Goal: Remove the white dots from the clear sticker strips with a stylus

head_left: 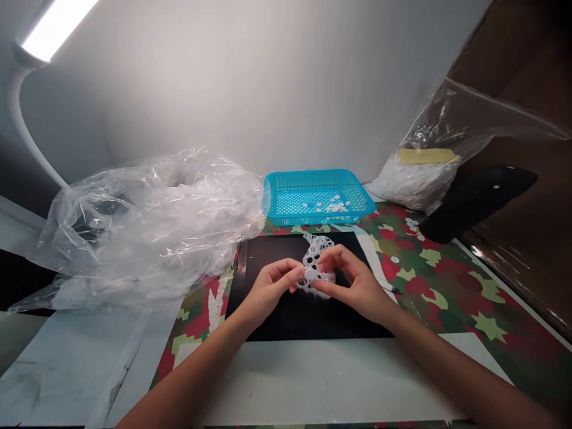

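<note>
1. Far left, a lit desk lamp [58, 30] on a bendy white neck.
2. Next, a big clear plastic bag [156, 232], pretty crumpled, whitish stuff inside.
3. Then the black mat [286, 328], with the person's left hand [274, 283] over it. Thumb and forefinger are pinched together on the near left edge of the perforated white sheet.
4. That perforated white sheet [318, 245] is between both hands, over the mat, full of round holes.
5. Behind it, a blue plastic basket [308, 180] with small white discs [338, 206] inside.
6. The right hand [351, 283] has thumb and fingers curved apart, tips at the sheet; can't tell how firmly it's holding.
7. Far right, a clear bag of white pieces [417, 182] with a yellow slip [428, 156].
</note>
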`<state>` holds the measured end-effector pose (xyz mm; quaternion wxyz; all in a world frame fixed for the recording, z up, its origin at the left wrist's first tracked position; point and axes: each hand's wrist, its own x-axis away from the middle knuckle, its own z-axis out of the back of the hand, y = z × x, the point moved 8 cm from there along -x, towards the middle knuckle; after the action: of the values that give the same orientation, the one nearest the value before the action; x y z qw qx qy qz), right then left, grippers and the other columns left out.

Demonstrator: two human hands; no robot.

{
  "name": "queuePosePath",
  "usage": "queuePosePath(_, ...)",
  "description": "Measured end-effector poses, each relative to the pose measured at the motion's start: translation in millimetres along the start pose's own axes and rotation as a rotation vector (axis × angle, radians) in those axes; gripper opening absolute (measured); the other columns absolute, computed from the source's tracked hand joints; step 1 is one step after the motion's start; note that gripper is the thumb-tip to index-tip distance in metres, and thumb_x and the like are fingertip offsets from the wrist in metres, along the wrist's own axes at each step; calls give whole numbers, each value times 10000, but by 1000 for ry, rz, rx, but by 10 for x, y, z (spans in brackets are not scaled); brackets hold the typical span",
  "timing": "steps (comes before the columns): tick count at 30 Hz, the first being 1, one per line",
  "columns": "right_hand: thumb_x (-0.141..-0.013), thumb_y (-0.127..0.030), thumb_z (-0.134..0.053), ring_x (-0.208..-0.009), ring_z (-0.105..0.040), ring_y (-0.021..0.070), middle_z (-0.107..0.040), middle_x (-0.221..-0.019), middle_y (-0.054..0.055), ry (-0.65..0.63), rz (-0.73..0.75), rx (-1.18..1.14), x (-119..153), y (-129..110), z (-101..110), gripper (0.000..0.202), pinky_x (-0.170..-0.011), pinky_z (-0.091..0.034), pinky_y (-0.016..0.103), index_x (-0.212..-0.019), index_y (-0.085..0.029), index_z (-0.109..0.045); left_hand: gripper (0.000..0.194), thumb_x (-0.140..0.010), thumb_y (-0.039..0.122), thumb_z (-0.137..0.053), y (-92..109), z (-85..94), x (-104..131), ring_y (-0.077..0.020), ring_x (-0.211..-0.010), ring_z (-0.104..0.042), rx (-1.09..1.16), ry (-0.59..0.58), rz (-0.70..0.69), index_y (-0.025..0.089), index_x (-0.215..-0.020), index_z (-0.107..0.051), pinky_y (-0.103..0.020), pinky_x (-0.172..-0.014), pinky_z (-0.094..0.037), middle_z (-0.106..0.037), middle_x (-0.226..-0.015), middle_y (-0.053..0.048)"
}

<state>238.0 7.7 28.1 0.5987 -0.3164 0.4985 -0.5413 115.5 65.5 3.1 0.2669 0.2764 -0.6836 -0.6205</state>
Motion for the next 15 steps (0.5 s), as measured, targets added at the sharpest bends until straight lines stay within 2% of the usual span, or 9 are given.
queuePosePath(2,-786,-297,-671,-914,-532,207,-525,-932,36,139,139,220,57,-167,58,145,-810,-432,355,-828,-230,-549,303,-821,438,-610,20,24,-1,-93,-609,-415,-24,40,-23,148,-732,-614,-204,-574,-338,-502,-679,0)
queuePosePath(3,-785,-294,-668,-932,-526,220,-510,-930,41,181,183,303,87,-231,60,140,-826,-422,371,-788,-227,-545,297,-816,433,-618,30,30,1,-94,-615,-423,-38,57,-36,149,-732,-616,-205,-579,-342,-512,-683,0)
queuePosePath(8,-802,-285,-655,-719,-504,177,-463,-717,7,321,259,448,165,-365,87,217,-673,-407,318,-687,-214,-486,226,-820,373,-636,48,8,35,-100,-651,-465,-103,92,-93,158,-752,-639,-205,-598,-354,-561,-709,1)
queuePosePath(9,-818,-293,-642,-672,-490,162,-464,-680,1,290,243,437,155,-346,71,243,-638,-397,303,-660,-212,-477,213,-824,362,-635,47,1,42,-101,-659,-473,-112,92,-100,159,-757,-643,-205,-604,-358,-568,-718,0)
queuePosePath(12,-870,-367,-585,-562,-435,127,-475,-609,-10,88,100,308,100,-183,-37,318,-535,-356,268,-615,-205,-485,196,-826,347,-635,32,-32,53,-114,-694,-506,-121,63,-100,160,-770,-654,-210,-639,-386,-590,-745,-11)
queuePosePath(15,-905,-423,-514,-560,-439,121,-507,-620,-7,-41,-32,159,85,-41,-105,344,-508,-347,254,-647,-198,-537,210,-827,358,-628,18,-53,46,-121,-692,-518,-109,31,-82,158,-770,-660,-215,-641,-398,-602,-746,-19)
